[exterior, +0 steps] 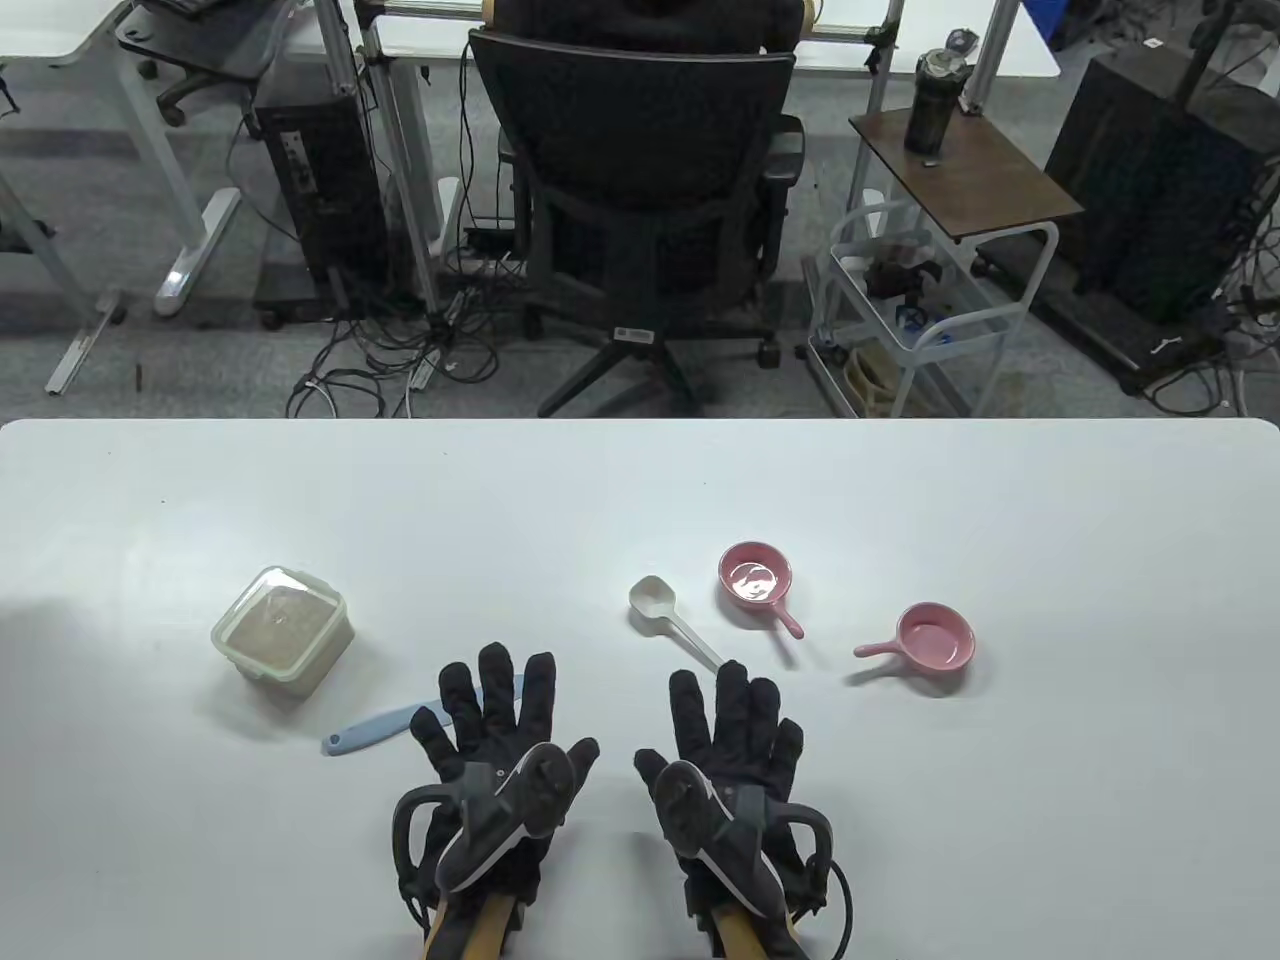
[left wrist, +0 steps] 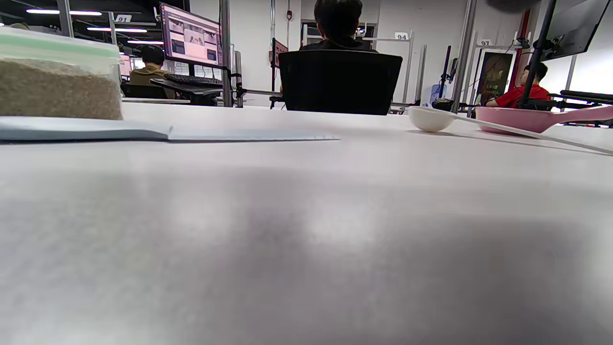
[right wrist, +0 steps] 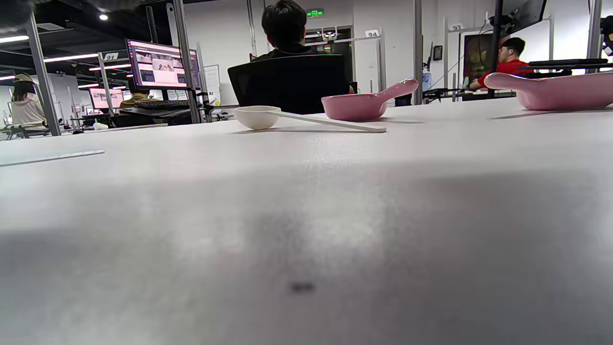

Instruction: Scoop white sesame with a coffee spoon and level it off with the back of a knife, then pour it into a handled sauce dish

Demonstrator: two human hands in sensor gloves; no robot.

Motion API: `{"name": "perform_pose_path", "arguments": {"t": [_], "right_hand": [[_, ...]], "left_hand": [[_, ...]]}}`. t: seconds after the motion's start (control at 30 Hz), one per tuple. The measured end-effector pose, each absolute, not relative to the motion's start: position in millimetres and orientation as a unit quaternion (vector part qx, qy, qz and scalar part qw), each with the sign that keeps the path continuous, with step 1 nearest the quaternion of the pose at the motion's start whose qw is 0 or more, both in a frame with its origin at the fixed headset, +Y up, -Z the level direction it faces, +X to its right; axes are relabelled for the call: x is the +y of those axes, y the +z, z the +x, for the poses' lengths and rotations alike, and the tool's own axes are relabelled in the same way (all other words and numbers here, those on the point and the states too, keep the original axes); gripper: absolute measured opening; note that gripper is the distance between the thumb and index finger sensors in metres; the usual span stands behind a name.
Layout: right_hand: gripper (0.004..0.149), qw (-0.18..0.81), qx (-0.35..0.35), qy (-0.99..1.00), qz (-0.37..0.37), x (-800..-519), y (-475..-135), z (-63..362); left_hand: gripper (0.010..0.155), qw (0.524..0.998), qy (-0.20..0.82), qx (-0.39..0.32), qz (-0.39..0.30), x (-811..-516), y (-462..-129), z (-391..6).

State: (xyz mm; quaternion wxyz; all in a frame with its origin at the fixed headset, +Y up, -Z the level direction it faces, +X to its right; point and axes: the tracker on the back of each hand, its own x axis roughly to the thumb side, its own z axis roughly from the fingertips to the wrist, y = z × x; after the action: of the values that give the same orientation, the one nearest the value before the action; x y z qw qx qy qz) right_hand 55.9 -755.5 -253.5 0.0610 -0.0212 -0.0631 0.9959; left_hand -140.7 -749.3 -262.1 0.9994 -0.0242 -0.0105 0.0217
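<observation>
A clear box of white sesame (exterior: 282, 632) stands at the left of the white table (exterior: 640, 500); its side shows in the left wrist view (left wrist: 57, 86). A light blue knife (exterior: 372, 730) lies in front of it, its blade running under my left hand (exterior: 490, 725), which lies flat with fingers spread. The white coffee spoon (exterior: 668, 615) lies mid-table, its handle end by the fingertips of my right hand (exterior: 735, 735), also flat and spread. Two pink handled sauce dishes (exterior: 757, 578) (exterior: 930, 640) sit to the right. The spoon (right wrist: 268, 116) and a dish (right wrist: 364, 104) show in the right wrist view.
Beyond the table's far edge stands a black office chair (exterior: 640, 190) with a person seated in it, facing away. A small white trolley (exterior: 920, 300) and desk frames with cables stand on the floor behind.
</observation>
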Motion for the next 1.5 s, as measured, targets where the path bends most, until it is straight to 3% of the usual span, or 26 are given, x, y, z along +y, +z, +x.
{"name": "perform_pose_path", "arguments": {"t": [0.93,1.07,1.23,1.5], "right_hand": [[0.076,0.085,-0.052,0.995,-0.026,-752.8,-260.4,61.3],[0.076,0.085,-0.044,0.995,-0.022,-754.3,-263.4,62.0],[0.076,0.098,-0.041,0.994,-0.022,-755.3,-268.5,62.0],[0.076,0.098,-0.036,0.994,-0.016,-756.2,-271.0,58.0]], "left_hand": [[0.086,0.999,0.036,0.009,-0.035,-739.3,-271.1,-150.4],[0.086,0.998,0.031,0.032,-0.038,-729.5,-292.2,-167.9],[0.086,0.995,-0.002,0.082,-0.053,-709.1,-333.6,-219.7],[0.088,0.984,-0.013,0.166,-0.068,-696.3,-368.4,-298.3]]}}
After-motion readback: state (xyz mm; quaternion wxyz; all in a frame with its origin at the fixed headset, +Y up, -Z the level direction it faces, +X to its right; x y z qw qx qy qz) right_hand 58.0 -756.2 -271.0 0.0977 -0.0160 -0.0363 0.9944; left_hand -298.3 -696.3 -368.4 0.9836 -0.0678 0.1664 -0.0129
